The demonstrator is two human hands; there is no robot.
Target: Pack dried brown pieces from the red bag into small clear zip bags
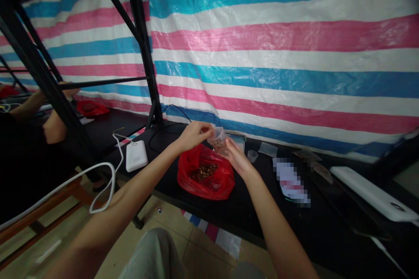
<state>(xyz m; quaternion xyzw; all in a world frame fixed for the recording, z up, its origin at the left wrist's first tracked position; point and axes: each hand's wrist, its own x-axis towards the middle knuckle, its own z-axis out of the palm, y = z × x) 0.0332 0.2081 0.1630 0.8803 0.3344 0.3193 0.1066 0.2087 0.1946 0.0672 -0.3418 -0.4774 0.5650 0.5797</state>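
Note:
A small clear plastic bag [218,138] is held up between my two hands, above the far side of an open red plastic bag [225,178]. My left hand [195,134] pinches the clear bag's upper left edge. From the right, my right hand [238,157] grips its side, fingers along the plastic. Something brownish shows through the clear bag, too faint to name. Inside the red bag lies a heap of small brown beans or seeds [204,172]. Just right of my right hand stands a small clear cup [252,156].
A flat clear bag [268,149] and a phone [291,183] lie right on the black table [242,218]. White power banks [136,156] sit at both sides, one with a cable looping over my left forearm. Beyond the black frame [139,30], another person's arm [55,124] reaches over a table.

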